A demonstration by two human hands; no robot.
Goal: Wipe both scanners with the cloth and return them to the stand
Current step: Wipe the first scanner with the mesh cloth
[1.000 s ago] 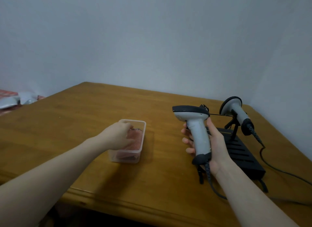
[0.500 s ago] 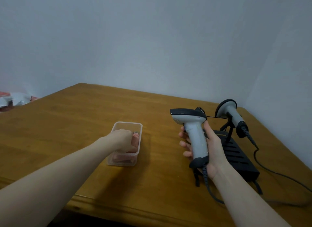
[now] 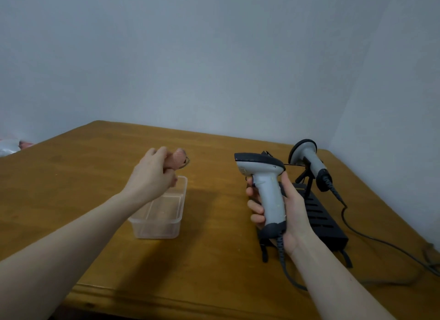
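Our left hand point(image 3: 152, 174) grips the pink cloth point(image 3: 177, 162), its fingers point(image 3: 162, 153) curled round the bunched fabric, which pokes out past the knuckles. The hand sits just above the far end of a clear plastic tub point(image 3: 162, 214) that stands on the wooden surface point(image 3: 214, 260) left of centre.

Our right hand point(image 3: 289, 214) holds a grey scanner point(image 3: 266, 188) upright by its handle, thumb on the right side and fingers wrapped round from the left, the dark-topped head pointing left. Its coiled cable point(image 3: 284, 262) drops from the butt of the handle toward the near edge.

Behind that hand lies the black stand point(image 3: 321, 220), a slotted base running from near to far on the right part of the surface. The second scanner point(image 3: 309, 162) rests on the stand's far bracket, tilted, its head facing away from us and its own cable point(image 3: 371, 236) trailing right.
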